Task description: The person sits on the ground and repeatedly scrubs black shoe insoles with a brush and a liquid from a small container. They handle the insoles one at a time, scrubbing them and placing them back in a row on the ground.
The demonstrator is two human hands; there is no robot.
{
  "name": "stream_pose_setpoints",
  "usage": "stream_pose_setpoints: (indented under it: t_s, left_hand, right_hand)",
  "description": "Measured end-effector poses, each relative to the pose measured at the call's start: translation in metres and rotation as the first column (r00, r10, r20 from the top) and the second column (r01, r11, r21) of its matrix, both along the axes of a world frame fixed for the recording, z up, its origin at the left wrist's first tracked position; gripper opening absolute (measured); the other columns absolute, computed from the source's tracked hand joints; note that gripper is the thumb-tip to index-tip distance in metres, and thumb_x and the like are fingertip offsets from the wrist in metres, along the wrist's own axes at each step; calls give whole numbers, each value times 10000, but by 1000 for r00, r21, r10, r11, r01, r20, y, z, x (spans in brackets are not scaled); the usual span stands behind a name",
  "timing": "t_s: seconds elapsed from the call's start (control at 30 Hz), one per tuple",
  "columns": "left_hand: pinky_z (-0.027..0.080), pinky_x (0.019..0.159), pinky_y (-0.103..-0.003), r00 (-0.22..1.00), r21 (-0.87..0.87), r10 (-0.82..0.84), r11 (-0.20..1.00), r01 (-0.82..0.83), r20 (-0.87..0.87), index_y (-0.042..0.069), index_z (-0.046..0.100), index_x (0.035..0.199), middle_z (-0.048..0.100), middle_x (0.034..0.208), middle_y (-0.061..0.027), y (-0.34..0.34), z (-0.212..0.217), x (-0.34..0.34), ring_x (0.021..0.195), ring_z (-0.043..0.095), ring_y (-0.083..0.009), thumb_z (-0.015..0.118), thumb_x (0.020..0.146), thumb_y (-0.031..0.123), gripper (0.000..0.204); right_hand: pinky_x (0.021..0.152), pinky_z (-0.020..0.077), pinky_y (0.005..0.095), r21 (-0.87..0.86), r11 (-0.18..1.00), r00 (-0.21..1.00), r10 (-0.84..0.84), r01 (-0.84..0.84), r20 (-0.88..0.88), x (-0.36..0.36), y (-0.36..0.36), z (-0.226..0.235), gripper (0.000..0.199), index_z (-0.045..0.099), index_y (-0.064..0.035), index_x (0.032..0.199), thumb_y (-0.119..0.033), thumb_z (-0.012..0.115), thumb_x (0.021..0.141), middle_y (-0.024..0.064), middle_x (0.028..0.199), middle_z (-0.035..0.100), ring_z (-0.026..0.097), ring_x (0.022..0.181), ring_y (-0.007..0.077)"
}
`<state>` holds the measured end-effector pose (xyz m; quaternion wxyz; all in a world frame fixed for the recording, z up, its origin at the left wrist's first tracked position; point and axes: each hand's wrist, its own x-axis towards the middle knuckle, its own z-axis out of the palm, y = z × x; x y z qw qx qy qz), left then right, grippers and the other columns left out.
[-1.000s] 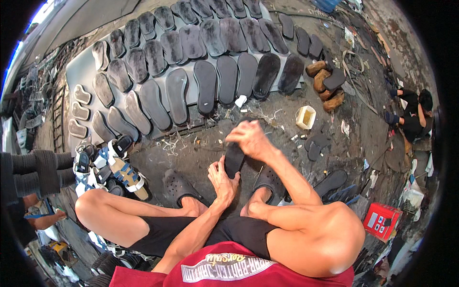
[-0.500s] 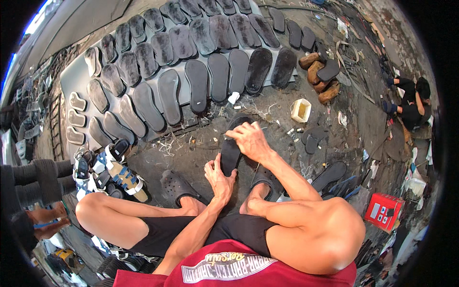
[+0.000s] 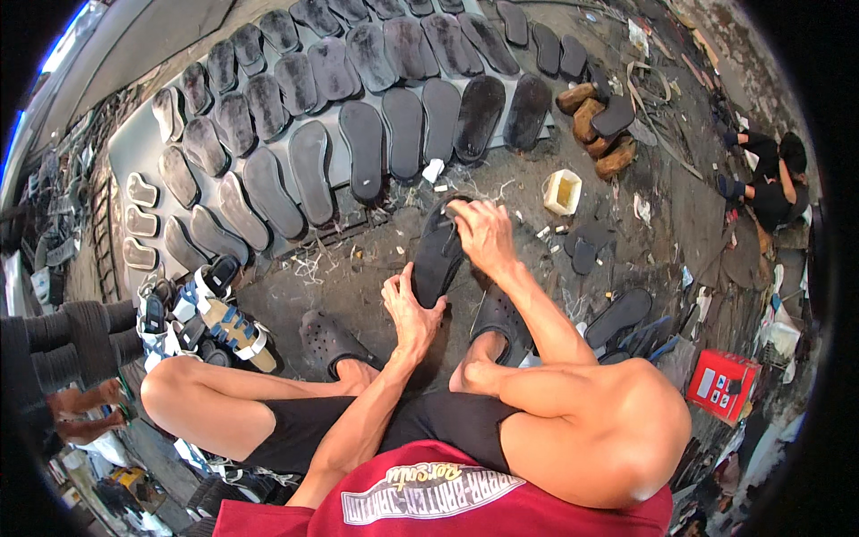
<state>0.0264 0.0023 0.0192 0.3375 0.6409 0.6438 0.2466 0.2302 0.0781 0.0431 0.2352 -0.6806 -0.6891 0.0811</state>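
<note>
Between my feet a black shoe sole (image 3: pixel 437 258) is held at a slant, its toe end pointing away from me. Its near, heel end is gripped by my left hand (image 3: pixel 412 315), thumb at the left edge and fingers bent around the bottom. At the upper right edge, my right hand (image 3: pixel 486 238) is closed on the toe part, with its fingertips pressing on the rim. Whatever lies under those fingertips is hidden. Beyond the sole, rows of black and grey soles (image 3: pixel 365 152) lie on a grey sheet (image 3: pixel 344 179).
A whitish pot (image 3: pixel 562 193) with yellowish contents stands right of my hands, near brown wooden shoe lasts (image 3: pixel 588 121). Strappy sandals (image 3: pixel 228 322) pile up at left. A red box (image 3: pixel 721 387) sits by my right knee. Another person (image 3: pixel 777 183) sits at far right.
My right hand has shifted right across the sole to its edge, so more of the toe end shows. My left hand keeps hold of the heel, slightly higher in view.
</note>
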Motion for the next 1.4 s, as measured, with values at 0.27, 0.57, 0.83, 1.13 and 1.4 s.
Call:
stream_pose_setpoints:
  t_s: [0.27, 0.57, 0.83, 1.13, 1.4]
  left_hand:
    - [537, 826, -331, 751, -231, 502, 864, -446, 428, -20, 650, 1317, 634, 1050, -104, 8, -11, -30, 868, 588, -179, 557, 851, -96, 481]
    - [441, 1116, -508, 995, 33, 100, 994, -100, 7, -22, 588, 1406, 549, 1253, -200, -31, -12, -10, 1232, 524, -404, 900, 731, 97, 753]
    - [432, 1130, -513, 999, 48, 47, 998, -47, -7, -14, 579, 1468, 566, 1297, -217, -19, -13, -4, 1243, 529, -418, 902, 744, 183, 817]
    - [497, 835, -329, 608, -88, 681, 692, -716, 407, 12, 601, 1367, 607, 1186, -113, 18, -15, -42, 938, 542, -182, 487, 831, -140, 568]
    - [434, 1099, -526, 999, 90, 35, 995, -37, 17, -7, 489, 1515, 566, 1257, -220, -12, 2, -2, 1222, 518, -415, 892, 769, 145, 862]
  right_hand:
    - [815, 495, 407, -121, 887, 892, 451, -445, 23, -64, -127, -7, 311, 767, -143, 1194, -128, 775, 883, 38, 967, 737, 688, 907, 232]
    - [891, 486, 470, -10, 991, 990, 133, -133, 43, -49, -12, 6, 202, 739, -162, 1159, -156, 681, 967, 57, 985, 685, 642, 1039, 283]
    - [879, 472, 461, -1, 1000, 997, -2, 2, 75, -16, 7, 9, 281, 766, -157, 1218, -128, 695, 948, 67, 1051, 756, 675, 986, 310]
    - [851, 472, 400, -48, 858, 852, 514, -512, 96, -88, -103, -6, 358, 726, -138, 1268, -136, 692, 912, 58, 947, 673, 648, 941, 218]
    - [1003, 547, 344, -326, 908, 468, -415, 263, -780, 23, -54, 31, 471, 645, 102, 1379, -258, 712, 1082, 138, 1240, 769, 690, 1131, 184]
